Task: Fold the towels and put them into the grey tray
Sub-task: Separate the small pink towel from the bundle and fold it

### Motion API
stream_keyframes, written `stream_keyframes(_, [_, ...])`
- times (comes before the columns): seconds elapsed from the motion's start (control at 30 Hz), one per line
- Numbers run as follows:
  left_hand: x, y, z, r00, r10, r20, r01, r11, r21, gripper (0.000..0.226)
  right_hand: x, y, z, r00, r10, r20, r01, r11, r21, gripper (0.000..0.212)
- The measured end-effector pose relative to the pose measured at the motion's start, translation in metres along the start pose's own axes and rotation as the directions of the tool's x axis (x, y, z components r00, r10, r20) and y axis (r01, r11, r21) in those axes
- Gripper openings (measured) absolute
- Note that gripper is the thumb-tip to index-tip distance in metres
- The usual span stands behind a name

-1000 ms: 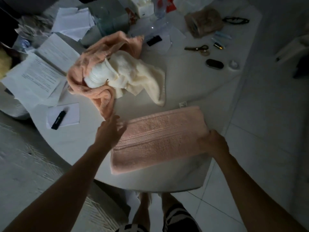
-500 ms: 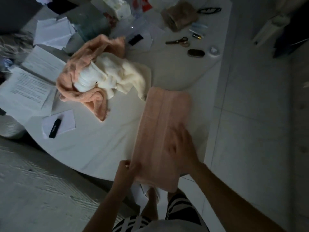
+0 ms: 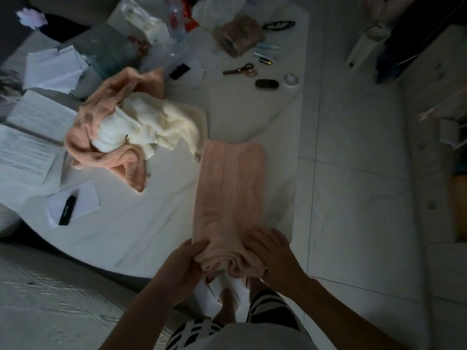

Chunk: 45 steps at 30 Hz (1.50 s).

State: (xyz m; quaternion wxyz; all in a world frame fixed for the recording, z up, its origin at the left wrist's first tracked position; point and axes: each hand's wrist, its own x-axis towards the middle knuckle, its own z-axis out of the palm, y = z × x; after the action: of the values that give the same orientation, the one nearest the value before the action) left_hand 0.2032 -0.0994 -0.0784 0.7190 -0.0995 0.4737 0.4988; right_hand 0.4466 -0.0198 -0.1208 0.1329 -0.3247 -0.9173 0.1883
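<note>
No readable text anywhere on my table right now.

I can see printed lines on the sheets of paper at the table's left edge, but they're too blurred to read. The black pen on the small notepad near the front-left edge carries a pale mark, too small to make out. The white box at the far edge shows nothing legible either.

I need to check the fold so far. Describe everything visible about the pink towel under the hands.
The pink towel is terry cloth, folded into a long narrow strip with a woven band along its length. It lies flat on the white table, its far end near the cream towel. Its near end, bunched into folds, overhangs the table edge, gripped by the left hand and right hand.
</note>
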Motion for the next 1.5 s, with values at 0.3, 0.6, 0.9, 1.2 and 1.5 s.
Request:
stream_keyframes(0.3, [-0.023, 0.022, -0.025, 0.880, 0.323, 0.348, -0.474, 0.576, 0.666, 0.055, 0.011, -0.006, -0.029, 0.947, 0.227, 0.226, -0.316, 0.785, 0.534, 0.036])
stream_keyframes(0.6, [-0.011, 0.032, 0.013, 0.770, 0.544, 0.333, -0.421, 0.042, 0.906, 0.027, 0.024, 0.018, -0.059, 0.914, 0.316, 0.255, -0.405, 0.664, 0.628, 0.033])
stream_keyframes(0.9, [0.106, 0.067, 0.080, 0.690, 0.656, 0.306, -0.302, -0.124, 0.945, 0.024, 0.102, 0.097, -0.057, 0.878, 0.393, 0.274, -0.448, 0.875, 0.184, 0.027])
stream_keyframes(1.2, [0.129, 0.077, 0.096, 0.548, 0.820, 0.161, -0.335, 0.038, 0.942, 0.015, 0.139, 0.127, -0.054, 0.834, 0.546, -0.079, -0.474, 0.782, 0.405, 0.002])
stream_keyframes(1.5, [0.173, 0.085, 0.110, 0.613, 0.790, 0.035, -0.149, 0.072, 0.986, 0.015, 0.154, 0.133, -0.039, 0.618, 0.786, -0.006, -0.700, 0.554, 0.451, 0.008])
